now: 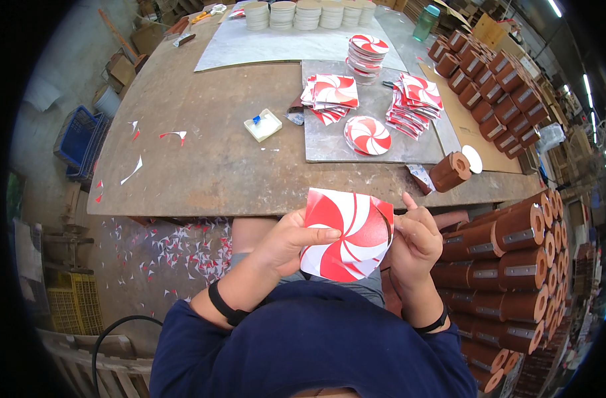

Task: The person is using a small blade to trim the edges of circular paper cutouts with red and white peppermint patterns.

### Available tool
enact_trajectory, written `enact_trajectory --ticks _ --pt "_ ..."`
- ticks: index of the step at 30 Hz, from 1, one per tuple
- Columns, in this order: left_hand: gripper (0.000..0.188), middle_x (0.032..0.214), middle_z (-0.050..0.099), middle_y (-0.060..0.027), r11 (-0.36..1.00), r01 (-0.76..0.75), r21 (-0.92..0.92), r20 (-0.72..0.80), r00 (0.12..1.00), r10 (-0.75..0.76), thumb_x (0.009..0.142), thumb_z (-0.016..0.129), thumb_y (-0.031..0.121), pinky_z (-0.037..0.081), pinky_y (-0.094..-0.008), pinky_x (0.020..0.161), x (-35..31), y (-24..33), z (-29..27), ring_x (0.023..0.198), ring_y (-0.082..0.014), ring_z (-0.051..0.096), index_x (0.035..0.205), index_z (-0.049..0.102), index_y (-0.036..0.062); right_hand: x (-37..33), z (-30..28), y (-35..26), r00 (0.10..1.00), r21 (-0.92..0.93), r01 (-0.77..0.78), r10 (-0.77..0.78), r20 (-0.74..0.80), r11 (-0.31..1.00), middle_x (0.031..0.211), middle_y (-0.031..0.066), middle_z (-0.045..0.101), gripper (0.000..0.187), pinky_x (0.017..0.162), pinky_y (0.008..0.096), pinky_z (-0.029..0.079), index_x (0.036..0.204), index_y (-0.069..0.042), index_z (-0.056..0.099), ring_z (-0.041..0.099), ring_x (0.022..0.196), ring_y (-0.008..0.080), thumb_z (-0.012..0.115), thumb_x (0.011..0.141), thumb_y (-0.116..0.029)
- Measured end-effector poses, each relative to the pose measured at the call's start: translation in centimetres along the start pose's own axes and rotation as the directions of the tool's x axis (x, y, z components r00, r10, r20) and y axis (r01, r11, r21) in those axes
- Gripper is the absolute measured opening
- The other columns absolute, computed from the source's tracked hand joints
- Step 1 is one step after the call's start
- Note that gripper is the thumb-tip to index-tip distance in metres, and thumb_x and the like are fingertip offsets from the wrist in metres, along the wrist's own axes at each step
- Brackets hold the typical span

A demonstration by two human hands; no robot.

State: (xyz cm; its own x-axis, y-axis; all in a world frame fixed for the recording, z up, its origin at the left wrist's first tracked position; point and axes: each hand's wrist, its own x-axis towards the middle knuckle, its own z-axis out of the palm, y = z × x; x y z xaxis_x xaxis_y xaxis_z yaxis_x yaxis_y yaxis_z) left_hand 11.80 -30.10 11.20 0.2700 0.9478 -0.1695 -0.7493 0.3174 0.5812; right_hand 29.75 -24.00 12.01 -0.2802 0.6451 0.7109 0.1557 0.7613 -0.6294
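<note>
My left hand (291, 240) is closed on a red and white swirl-printed paper (356, 229), its thumb pressed flat on the printed face. The paper is held above my lap, just off the table's near edge. Its top left corner is square, while a curved outline shows along the right side. At that right edge my right hand (415, 242) is closed, with thumb and curled fingers pinching the rim and one finger raised. Whatever else lies between those fingers is hidden.
Stacked swirl squares (333, 93), another pile of them (415, 103) and round swirl discs (368, 136) lie on a metal plate (329, 146). A small yellowish tray (263, 126) sits left. Brown cylinders (488, 259) are piled at my right. Paper scraps (183, 252) litter the floor.
</note>
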Motion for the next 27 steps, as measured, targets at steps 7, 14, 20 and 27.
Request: enact_trajectory --ticks 7,14,20,27 --pt "0.035 0.099 0.056 -0.0094 0.991 -0.047 0.129 -0.074 0.996 0.057 0.072 0.061 0.003 0.045 -0.0284 0.078 -0.4 -0.1 0.1 0.089 -0.0152 0.055 0.105 0.048 -0.0017 -0.4 0.0 0.3 1.0 0.016 0.025 -0.025 -0.003 1.0 0.058 0.0034 0.047 0.018 0.085 0.0448 0.039 0.074 -0.003 0.06 0.048 0.054 0.0153 0.061 0.06 0.009" --pt "0.032 0.095 0.058 -0.0082 0.972 -0.033 0.233 -0.034 0.999 0.042 0.072 0.061 0.002 0.045 -0.0266 0.076 -0.5 0.5 0.2 0.085 -0.0135 0.056 0.102 0.051 -0.0013 0.0 -0.1 -0.3 1.0 0.073 -0.001 -0.001 0.028 0.997 0.057 0.0031 0.047 0.018 0.085 0.0438 0.039 0.074 -0.003 0.06 0.048 0.054 0.0141 0.063 0.06 0.009" --pt "0.032 0.092 0.058 -0.0075 0.977 -0.022 0.212 0.042 0.999 0.013 0.07 0.063 0.002 0.045 -0.0252 0.075 -0.3 0.7 -0.1 0.085 -0.0121 0.056 0.1 0.052 -0.0005 0.1 0.0 -0.5 0.998 0.117 -0.016 0.009 0.057 0.993 0.057 0.0028 0.047 0.02 0.086 0.0425 0.039 0.076 -0.004 0.061 0.047 0.054 0.0132 0.063 0.061 0.009" --pt "0.03 0.092 0.059 -0.0077 0.972 0.048 0.231 0.047 0.997 -0.06 0.07 0.063 0.001 0.045 -0.0258 0.076 -0.4 1.0 -0.1 0.084 -0.0121 0.057 0.098 0.053 -0.0011 0.0 0.1 -0.5 0.997 0.14 -0.029 0.018 0.081 0.99 0.057 0.0027 0.045 0.021 0.086 0.0419 0.04 0.076 -0.003 0.061 0.045 0.054 0.0128 0.061 0.06 0.011"
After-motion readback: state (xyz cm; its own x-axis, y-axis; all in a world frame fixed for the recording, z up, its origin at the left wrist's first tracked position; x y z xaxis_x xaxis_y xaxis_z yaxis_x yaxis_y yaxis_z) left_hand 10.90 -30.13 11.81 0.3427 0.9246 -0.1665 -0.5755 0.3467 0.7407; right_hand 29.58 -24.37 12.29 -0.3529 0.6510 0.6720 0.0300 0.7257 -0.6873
